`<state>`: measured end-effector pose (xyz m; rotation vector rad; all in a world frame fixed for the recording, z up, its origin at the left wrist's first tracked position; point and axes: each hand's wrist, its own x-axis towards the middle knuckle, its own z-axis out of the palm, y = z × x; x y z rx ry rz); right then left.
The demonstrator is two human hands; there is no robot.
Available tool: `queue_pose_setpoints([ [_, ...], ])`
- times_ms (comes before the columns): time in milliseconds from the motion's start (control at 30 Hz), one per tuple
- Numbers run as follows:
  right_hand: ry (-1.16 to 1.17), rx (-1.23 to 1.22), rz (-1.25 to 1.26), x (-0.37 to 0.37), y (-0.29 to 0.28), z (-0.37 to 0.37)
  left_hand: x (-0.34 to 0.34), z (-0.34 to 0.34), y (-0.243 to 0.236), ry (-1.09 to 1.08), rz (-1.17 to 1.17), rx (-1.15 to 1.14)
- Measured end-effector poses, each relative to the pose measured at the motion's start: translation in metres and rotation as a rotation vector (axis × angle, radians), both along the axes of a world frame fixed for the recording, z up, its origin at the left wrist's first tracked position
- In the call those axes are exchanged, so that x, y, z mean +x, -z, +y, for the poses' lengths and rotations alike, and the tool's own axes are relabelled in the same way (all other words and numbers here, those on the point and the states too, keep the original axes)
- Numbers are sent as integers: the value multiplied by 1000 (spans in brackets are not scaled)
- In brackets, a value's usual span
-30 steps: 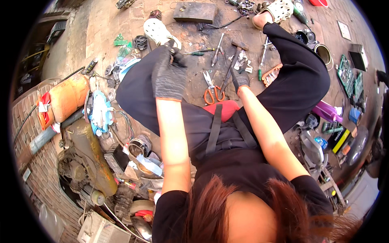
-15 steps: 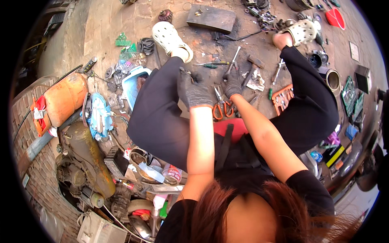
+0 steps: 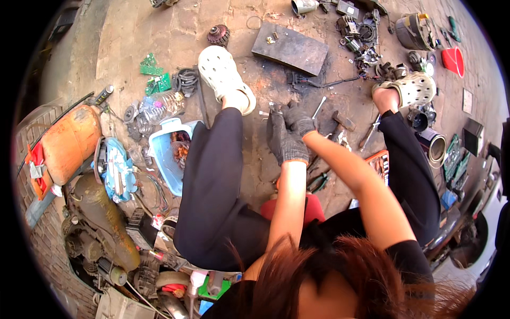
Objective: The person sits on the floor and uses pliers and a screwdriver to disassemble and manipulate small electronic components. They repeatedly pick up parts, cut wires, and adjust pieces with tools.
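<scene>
My left hand [image 3: 281, 141], in a dark grey knit glove with an orange cuff, is raised between my knees with its fingers closed. Against its fingertips works my right hand [image 3: 300, 119], gloved alike and also closed. Whatever they hold between them is small and mostly hidden by the fingers. Just right of the hands lies a slim metal shaft [image 3: 319, 107] on the ground. Beyond it is a hammer [image 3: 344, 122] with a dark head. Below my right wrist rest pliers with green-and-black handles [image 3: 319, 183].
A dark metal block [image 3: 289, 50] with small brass-coloured bits on it lies ahead. To the left stands a light blue basin [image 3: 166, 159] holding parts. An orange tool case [image 3: 379, 162] sits by my right leg. Several motor parts and a red bucket [image 3: 453, 62] are at the far right.
My right hand has come up from the tools on the ground to meet my left. The left has shifted right in the picture. My view has also moved.
</scene>
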<state>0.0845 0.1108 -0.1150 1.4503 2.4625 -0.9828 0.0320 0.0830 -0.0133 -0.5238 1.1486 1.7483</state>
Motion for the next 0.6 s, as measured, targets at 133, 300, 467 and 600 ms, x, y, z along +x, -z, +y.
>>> queue_pose_setpoints([
  [133, -80, -183, 43, 51, -69, 70, 11, 28, 1, 65, -147, -59],
  [300, 13, -162, -175, 121, -125, 128, 52, 53, 71, 81, -553, 106],
  [467, -61, 29, -30, 146, -121, 132, 74, 71, 114, 131, -684, 212],
  [600, 0, 156, 147, 159, -93, 119, 80, 71, 130, 156, -694, 241],
])
